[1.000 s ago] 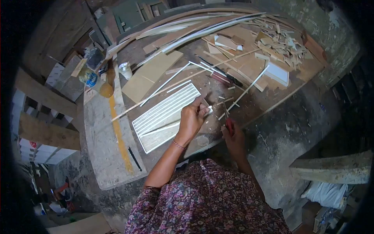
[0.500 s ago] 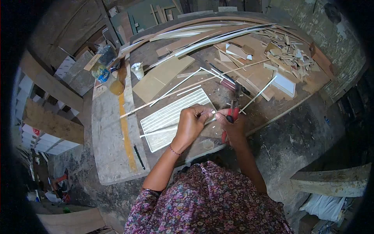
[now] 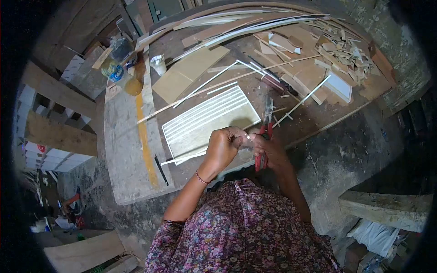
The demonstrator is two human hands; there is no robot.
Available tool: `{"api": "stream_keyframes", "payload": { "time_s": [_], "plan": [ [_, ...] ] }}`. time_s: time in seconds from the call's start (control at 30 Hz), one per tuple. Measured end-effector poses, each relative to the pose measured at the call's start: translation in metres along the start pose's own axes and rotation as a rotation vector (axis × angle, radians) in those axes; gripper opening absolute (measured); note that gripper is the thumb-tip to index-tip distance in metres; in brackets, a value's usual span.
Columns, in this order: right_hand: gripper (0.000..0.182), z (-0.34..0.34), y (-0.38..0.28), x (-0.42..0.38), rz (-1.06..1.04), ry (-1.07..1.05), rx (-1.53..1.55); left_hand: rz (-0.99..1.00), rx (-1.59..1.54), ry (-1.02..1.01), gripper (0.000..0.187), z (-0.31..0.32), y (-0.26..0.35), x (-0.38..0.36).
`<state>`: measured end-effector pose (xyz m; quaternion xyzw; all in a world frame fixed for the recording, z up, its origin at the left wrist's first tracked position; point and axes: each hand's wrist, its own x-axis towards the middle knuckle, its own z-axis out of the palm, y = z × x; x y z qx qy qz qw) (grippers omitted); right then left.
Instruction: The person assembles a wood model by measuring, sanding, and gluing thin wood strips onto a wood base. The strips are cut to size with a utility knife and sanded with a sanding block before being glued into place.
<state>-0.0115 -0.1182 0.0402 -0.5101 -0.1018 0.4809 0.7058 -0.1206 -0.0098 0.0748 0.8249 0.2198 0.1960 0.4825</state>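
My left hand (image 3: 226, 143) is closed in a pinch on a thin white strip (image 3: 184, 157), which runs out leftward past the near edge of a panel. The strip's small pale end (image 3: 248, 136) shows between my two hands. My right hand (image 3: 269, 151) grips red-handled cutters (image 3: 260, 162), their metal jaws pointing away from me, while its fingertips meet the strip's end. Just beyond my hands lies the rectangular panel (image 3: 205, 132), white-edged, with several parallel white strips across its far part.
A brown board (image 3: 191, 75) and long strips (image 3: 255, 38) lie farther back on the worktable (image 3: 125, 159). Wood offcuts (image 3: 348, 57) are heaped at the far right. A white cup (image 3: 158, 65) and a jar of amber liquid (image 3: 133, 86) stand at the left, above a black pen-like stick (image 3: 161, 170).
Both hands and the strip have shifted toward me relative to the panel, so the strip now lies along its near edge. The cutters have turned more upright. The camera view has tilted slightly.
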Motion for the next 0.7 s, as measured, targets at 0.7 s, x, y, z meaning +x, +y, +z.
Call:
{"api": "stream_keyframes", "payload": {
  "time_s": [0.7],
  "plan": [
    [0.027,-0.023,0.01,0.001,-0.054,-0.163,-0.178,-0.099,-0.075,-0.006,0.004,0.014,-0.007,-0.017]
  ]
}}
